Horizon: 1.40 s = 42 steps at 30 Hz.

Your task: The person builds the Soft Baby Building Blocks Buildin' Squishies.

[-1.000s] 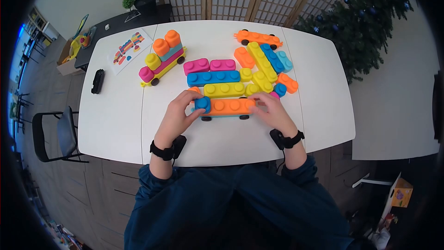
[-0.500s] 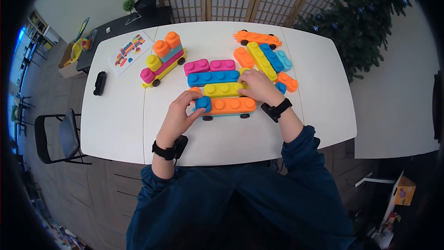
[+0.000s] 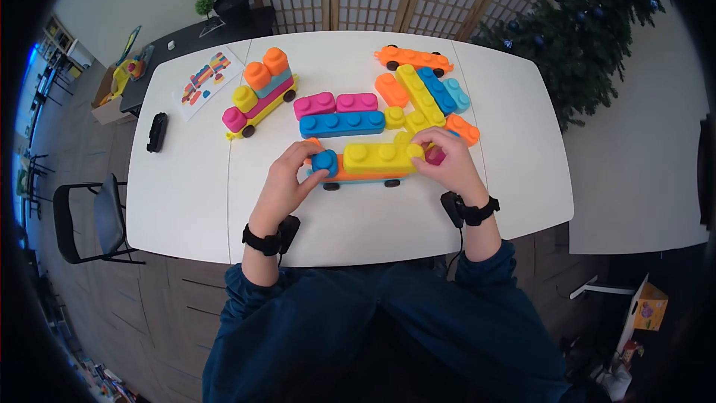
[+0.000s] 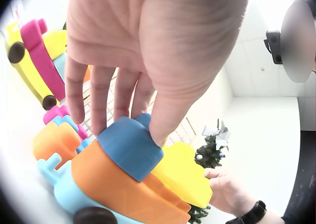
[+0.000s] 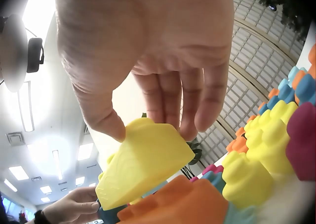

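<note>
My left hand [image 3: 287, 183] pinches a small blue block [image 3: 325, 161] that sits on the left end of a long orange block [image 4: 91, 172]. The orange block rests on a light blue wheeled base [image 4: 69, 189] with black wheels. In my right hand [image 3: 451, 168], thumb and fingers hold one end of a long yellow block [image 3: 384, 155]. It lies over the orange block beside the blue one; the right wrist view shows this yellow block [image 5: 148, 157] tilted, its underside close over the orange studs. A magenta block [image 3: 435, 155] is partly hidden by my right hand.
Farther back lie a long blue block [image 3: 341, 125], two magenta blocks [image 3: 314, 105] and several loose blocks at right. A yellow wheeled car [image 3: 257, 108] with stacked blocks stands back left, near a picture sheet [image 3: 209, 82]. An orange wheeled base [image 3: 414, 60] is at the far edge.
My right hand left the orange block's end, reached back to the long yellow block, and brought it forward over the orange block. My left hand stays at the small blue block.
</note>
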Each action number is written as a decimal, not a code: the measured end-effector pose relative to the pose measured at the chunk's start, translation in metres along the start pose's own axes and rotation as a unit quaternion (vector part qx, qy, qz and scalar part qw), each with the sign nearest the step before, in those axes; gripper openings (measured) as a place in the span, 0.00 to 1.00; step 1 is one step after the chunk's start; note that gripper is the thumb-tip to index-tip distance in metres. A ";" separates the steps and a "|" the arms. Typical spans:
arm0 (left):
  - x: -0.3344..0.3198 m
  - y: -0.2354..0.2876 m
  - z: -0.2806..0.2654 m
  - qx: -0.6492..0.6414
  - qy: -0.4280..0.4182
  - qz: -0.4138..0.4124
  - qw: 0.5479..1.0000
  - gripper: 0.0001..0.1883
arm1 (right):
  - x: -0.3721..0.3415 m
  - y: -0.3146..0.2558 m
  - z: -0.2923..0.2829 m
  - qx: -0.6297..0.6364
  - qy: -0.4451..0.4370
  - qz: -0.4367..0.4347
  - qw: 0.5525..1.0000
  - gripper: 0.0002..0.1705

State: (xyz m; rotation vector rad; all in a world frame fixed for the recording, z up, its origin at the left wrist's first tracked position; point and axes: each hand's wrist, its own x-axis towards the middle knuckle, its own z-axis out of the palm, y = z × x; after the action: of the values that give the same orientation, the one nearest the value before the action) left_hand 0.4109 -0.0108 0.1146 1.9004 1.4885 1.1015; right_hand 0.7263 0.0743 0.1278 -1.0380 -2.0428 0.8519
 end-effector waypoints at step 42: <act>0.006 -0.007 -0.004 0.005 -0.048 -0.006 0.999 0.20 | -0.021 0.014 0.024 0.016 -0.002 0.017 1.000 0.17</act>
State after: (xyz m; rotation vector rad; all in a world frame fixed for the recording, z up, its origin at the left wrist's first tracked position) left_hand 0.4042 -0.0039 0.1129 1.9209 1.4541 0.9831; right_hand 0.7224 0.0573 0.0976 -1.0573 -2.0141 0.9006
